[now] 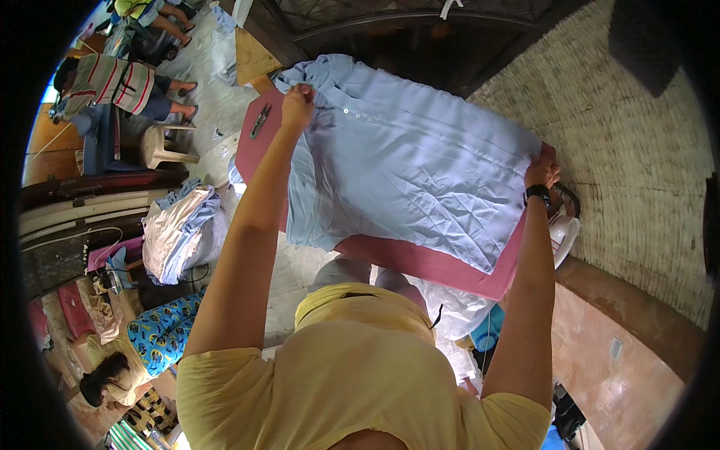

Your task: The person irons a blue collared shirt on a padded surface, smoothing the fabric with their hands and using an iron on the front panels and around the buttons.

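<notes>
A light blue buttoned shirt (420,150) lies spread over a maroon padded board (435,262), with creases across its lower right part. Its collar end is at the far left, where my left hand (298,106) pinches the cloth near the collar. At the opposite end my right hand (541,174), with a black watch on the wrist, grips the shirt's hem by the board's right edge. Small thread snips (261,121) rest on the board left of my left hand. A white appliance that looks like an iron (564,232) stands just beyond my right wrist, partly hidden.
To the left is a heaped bundle of garments (180,232) on the floor side. A beige plastic stool (159,145) and several people are farther left. A dark wooden frame (405,45) borders the far side; a textured wall surface (622,180) is at right.
</notes>
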Demonstrator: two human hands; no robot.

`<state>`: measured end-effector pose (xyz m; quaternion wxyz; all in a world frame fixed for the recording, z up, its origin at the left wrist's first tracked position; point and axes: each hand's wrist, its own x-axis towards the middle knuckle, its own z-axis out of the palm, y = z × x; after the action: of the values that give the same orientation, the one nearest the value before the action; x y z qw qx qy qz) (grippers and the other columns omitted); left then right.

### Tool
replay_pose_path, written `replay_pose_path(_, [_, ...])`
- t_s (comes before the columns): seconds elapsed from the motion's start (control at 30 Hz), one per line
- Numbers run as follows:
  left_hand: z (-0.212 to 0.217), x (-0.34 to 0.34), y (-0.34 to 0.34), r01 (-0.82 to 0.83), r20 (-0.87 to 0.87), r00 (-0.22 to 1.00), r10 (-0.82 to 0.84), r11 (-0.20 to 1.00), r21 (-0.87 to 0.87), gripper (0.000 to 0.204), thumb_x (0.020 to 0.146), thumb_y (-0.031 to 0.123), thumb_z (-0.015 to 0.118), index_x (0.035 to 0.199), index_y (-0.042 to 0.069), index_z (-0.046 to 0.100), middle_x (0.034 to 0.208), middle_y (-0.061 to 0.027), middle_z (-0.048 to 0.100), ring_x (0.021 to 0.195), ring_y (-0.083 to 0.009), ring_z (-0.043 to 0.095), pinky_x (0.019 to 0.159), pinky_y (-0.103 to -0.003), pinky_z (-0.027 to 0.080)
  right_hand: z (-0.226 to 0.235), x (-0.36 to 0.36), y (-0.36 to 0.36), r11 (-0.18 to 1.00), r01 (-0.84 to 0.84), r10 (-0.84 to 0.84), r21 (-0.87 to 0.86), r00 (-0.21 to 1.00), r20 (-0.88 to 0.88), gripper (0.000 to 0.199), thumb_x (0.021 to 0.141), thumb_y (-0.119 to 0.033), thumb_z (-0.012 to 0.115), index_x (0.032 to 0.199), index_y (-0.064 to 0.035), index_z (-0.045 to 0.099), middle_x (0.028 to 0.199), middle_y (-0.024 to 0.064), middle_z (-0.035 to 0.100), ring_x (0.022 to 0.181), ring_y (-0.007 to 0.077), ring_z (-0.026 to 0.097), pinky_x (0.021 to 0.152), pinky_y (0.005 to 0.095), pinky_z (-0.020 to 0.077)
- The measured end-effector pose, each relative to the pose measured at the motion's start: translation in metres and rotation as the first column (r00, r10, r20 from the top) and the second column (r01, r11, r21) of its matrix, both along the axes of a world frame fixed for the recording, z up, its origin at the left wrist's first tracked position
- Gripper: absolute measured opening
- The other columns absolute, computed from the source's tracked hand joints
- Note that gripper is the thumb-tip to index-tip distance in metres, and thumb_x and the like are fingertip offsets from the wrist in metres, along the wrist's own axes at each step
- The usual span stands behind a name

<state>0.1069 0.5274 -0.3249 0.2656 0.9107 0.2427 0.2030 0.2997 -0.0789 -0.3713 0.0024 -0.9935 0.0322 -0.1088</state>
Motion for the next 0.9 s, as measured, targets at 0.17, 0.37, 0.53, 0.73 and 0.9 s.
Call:
replay_pose_path(0.17, [0.001,0.040,-0.021,-0.129,0.133,0.983,0.127,0.992,0.004,0.028,0.084,0.029,0.068,0.095,0.004,0.062,0.103,-0.0167,0.061,0.099,-0.0376,0.057,0.083,-0.045,0.047,0.000,0.018,-0.012,0.958,0.114,-0.079,0.264,0.987,-0.140,0.040,0.085,-0.037,0.064,0.112,-0.0078,0.061,0.109,0.0189,0.065,0.105,0.0359,0.059,0.090,0.0490,0.0454])
replay_pose_path(0.37, [0.010,0.068,-0.026,-0.061,0.016,0.998,0.059,0.960,0.272,0.039,0.080,0.044,0.069,0.092,0.007,0.066,0.104,-0.0151,0.061,0.100,-0.0362,0.057,0.085,-0.045,0.046,0.012,0.010,0.006,0.935,-0.128,0.094,0.332,0.989,0.116,0.033,0.084,-0.027,0.063,0.110,-0.0059,0.061,0.105,0.0193,0.064,0.096,0.0388,0.063,0.083,0.0483,0.0499])
replay_pose_path(0.53, [-0.009,0.092,0.002,0.064,0.236,0.963,-0.127,0.965,0.256,0.018,0.078,0.028,0.070,0.084,0.011,0.069,0.089,-0.0105,0.067,0.088,-0.0326,0.064,0.076,-0.044,0.050,0.008,0.018,-0.011,0.928,-0.278,0.231,0.248,0.951,0.203,0.034,0.088,-0.022,0.055,0.120,-0.0113,0.059,0.116,0.0140,0.062,0.109,0.0350,0.058,0.093,0.0430,0.0472])
replay_pose_path(0.73, [-0.002,0.088,0.002,-0.185,0.119,0.978,0.171,0.976,0.113,0.027,0.086,0.031,0.066,0.092,0.004,0.064,0.085,-0.0182,0.068,0.082,-0.0386,0.065,0.072,-0.045,0.050,0.011,0.020,-0.014,0.945,-0.171,0.156,0.280,0.985,0.073,0.033,0.088,-0.024,0.054,0.119,-0.0144,0.061,0.121,0.0152,0.061,0.110,0.0345,0.059,0.095,0.0422,0.0471])
replay_pose_path(0.9, [-0.006,0.088,0.012,-0.217,0.133,0.971,0.201,0.968,0.123,0.032,0.086,0.033,0.066,0.097,0.003,0.063,0.085,-0.0212,0.068,0.081,-0.0397,0.066,0.072,-0.044,0.051,0.017,0.018,-0.005,0.925,0.003,-0.008,0.381,1.000,0.013,0.033,0.087,-0.027,0.057,0.117,-0.0143,0.062,0.118,0.0164,0.061,0.108,0.0379,0.059,0.095,0.0462,0.0473])
